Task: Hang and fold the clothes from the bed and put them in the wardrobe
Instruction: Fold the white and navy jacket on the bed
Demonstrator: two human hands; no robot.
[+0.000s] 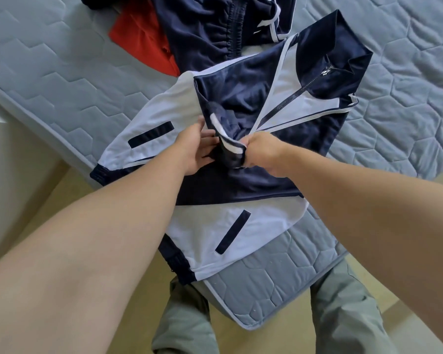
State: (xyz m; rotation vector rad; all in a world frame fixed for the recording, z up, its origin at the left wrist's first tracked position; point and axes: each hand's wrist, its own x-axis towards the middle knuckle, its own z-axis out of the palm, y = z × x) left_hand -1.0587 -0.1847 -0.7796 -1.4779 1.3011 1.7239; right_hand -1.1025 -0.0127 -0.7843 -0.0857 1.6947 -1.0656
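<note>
Grip: right grip (261, 152) clenched round the cuff (232, 148), left grip (197, 146) flat against it
Jacket (241, 98): on bed (394, 111) corner, sleeve mid-fold
Done: probably nothing fully folded yet
Left: navy garment (202, 29), red garment (141, 39), wardrobe trip

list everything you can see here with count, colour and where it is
mattress: 1, grey quilted, under the clothes
jacket: 1, navy and white, spread on the mattress corner
second garment: 1, navy with white trim, beyond the jacket, top edge
red garment: 1, red, beside the second garment, upper left
floor: beige, either side of the mattress
trousers: 1 pair, grey-green, on the person's legs, bottom
left hand: 1, at the jacket's cuff, fingers partly hidden
right hand: 1, fingers gripping the jacket's cuff
</note>
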